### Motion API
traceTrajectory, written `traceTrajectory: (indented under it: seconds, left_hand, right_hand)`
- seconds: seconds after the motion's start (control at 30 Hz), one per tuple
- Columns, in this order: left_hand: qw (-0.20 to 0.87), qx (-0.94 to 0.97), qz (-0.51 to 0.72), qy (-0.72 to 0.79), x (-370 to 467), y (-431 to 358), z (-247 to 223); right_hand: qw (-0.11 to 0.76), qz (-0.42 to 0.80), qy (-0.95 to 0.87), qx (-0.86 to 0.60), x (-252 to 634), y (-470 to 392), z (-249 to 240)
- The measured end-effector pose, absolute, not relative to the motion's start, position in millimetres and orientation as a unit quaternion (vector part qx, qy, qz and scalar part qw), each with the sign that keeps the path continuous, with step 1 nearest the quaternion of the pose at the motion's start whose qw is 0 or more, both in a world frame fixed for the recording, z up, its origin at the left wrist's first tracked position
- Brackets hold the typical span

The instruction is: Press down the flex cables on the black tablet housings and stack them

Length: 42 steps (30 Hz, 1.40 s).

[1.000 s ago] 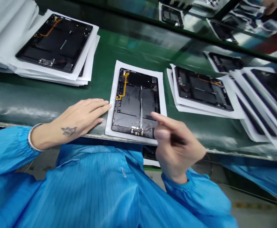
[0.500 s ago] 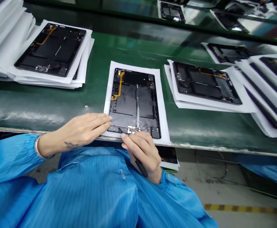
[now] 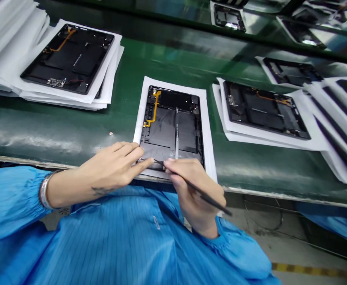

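An opened tablet housing [image 3: 161,134] lies on white paper [image 3: 209,130] at the bench's near edge. It is black inside, with an orange flex cable [image 3: 156,109] down its left side and a pale strip [image 3: 177,132] in the middle. My left hand [image 3: 114,164] rests on the housing's lower left edge, fingers outstretched, its lowest digit reaching toward the tool tip. My right hand [image 3: 195,190] grips slim black tweezers [image 3: 209,201] like a pen. Their tip lies at the housing's lower edge, close to my left hand. The small circuit board there is mostly hidden by my right hand.
Stacked tablet housings on paper stand at the left [image 3: 69,59] and at the right [image 3: 265,109]. A tall pile of white sheets [image 3: 10,47] leans at far left. A tiny part [image 3: 111,133] lies on the green bench mat [image 3: 57,130]. More housings [image 3: 228,18] sit behind.
My right hand has moved slightly right and turned, so the tweezers now slant down to the right. My left hand's lowest digit has stretched toward the tip. The view has shifted a little.
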<state>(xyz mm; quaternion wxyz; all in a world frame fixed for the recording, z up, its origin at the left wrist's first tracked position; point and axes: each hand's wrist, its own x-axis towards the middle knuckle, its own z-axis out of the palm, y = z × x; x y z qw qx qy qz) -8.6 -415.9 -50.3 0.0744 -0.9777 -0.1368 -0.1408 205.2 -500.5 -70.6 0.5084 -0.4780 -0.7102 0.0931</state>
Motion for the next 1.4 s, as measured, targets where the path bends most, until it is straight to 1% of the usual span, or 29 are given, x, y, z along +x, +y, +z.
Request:
traceTrajectory:
  seconds: [0.1,0.2,0.37,0.53,0.63,0.7,0.83,0.87,1.0,1.07,1.23,1.3,1.4]
  left_hand:
    - [0.099,-0.976,-0.132,-0.145,-1,-420,-47]
    - [0.102,-0.976,-0.127,-0.144,0,-421,-47]
    - [0.111,-0.977,-0.119,-0.135,-2,-419,-47]
    - [0.130,-0.975,-0.110,-0.141,-1,-420,-49]
    - [0.135,-0.974,-0.132,-0.125,-6,-415,-52]
    - [0.116,-0.973,-0.171,-0.105,-13,-409,-53]
    - [0.031,-0.973,-0.215,-0.075,-24,-396,-54]
    - [0.032,-0.974,-0.214,-0.074,-25,-395,-54]
    - [0.108,-0.972,-0.198,-0.072,-19,-399,-55]
    - [0.126,-0.971,-0.194,-0.069,-15,-402,-54]
    - [0.140,-0.968,-0.198,-0.067,-7,-401,-47]
    - [0.139,-0.970,-0.189,-0.065,-3,-399,-46]
    - [0.128,-0.969,-0.207,-0.050,1,-399,-47]
  right_hand:
    - [0.476,0.194,-0.700,-0.497,200,-483,-59]
    - [0.445,0.215,-0.714,-0.496,198,-475,-56]
    - [0.439,0.219,-0.732,-0.473,200,-475,-56]
    - [0.424,0.196,-0.758,-0.456,199,-475,-55]
    - [0.426,0.204,-0.757,-0.451,200,-476,-56]
    - [0.432,0.212,-0.756,-0.444,200,-475,-57]
    - [0.430,0.219,-0.759,-0.437,200,-474,-57]
    - [0.428,0.219,-0.761,-0.436,201,-475,-57]
    - [0.406,0.208,-0.772,-0.443,214,-481,-52]
    - [0.395,0.206,-0.770,-0.457,225,-486,-49]
    - [0.390,0.198,-0.764,-0.475,239,-495,-47]
    - [0.400,0.186,-0.759,-0.479,238,-496,-48]
    - [0.419,0.173,-0.751,-0.480,235,-496,-50]
